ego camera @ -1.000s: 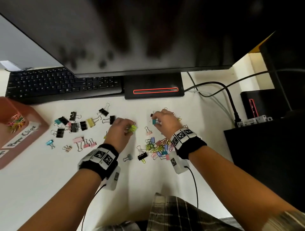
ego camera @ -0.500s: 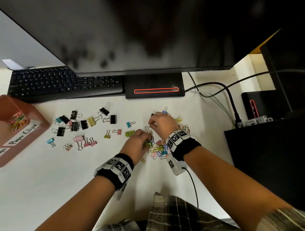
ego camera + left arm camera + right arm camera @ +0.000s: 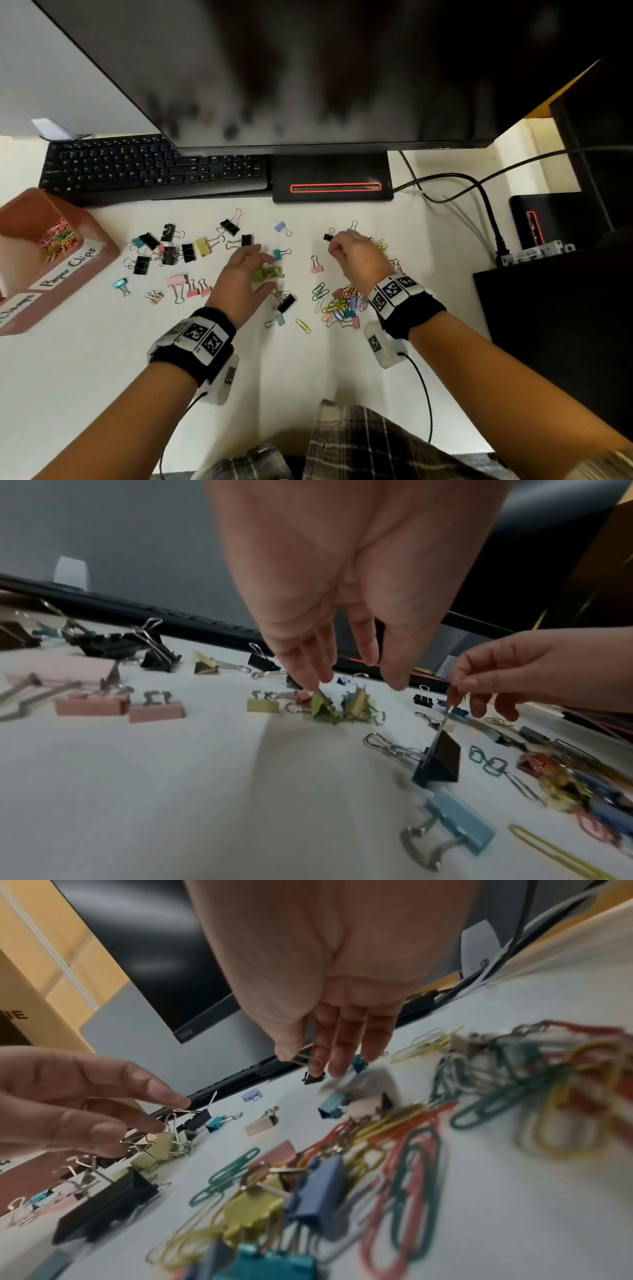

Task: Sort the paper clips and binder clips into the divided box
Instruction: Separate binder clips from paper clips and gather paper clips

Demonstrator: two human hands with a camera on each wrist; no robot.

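1. The monitor [image 3: 274,68] and the keyboard [image 3: 150,168] filled the far side of the white bench [image 3: 85,377], and cables [image 3: 455,178] trailed off at the far right.
2. The divided box [image 3: 106,255] sat at the left edge, well apart from both hands; its far compartment, labelled for paper clips, held a tangle of coloured paper clips [image 3: 56,238], while the near compartment's contents were out of view.
3. The left hand [image 3: 245,274] had swung back left over the last half second, away from the mixed pile [image 3: 342,305], and now hovered with its fingers spread wide over the green binder clips [image 3: 268,273]. A fingertip touched one, but nothing was gripped.
4. The right hand [image 3: 356,258] had stayed at the far side of the pile, and its thumb and forefinger pinched the wire handle of a small black binder clip [image 3: 328,236].
5. Loose binder clips [image 3: 171,251] lay scattered to the left, between the hands and the box, and more of them had appeared near the left hand than a second earlier.
6. This suggests binder clips were being pulled out of the pile and grouped on the bench first. Most of the sorting into the box seemed undone.
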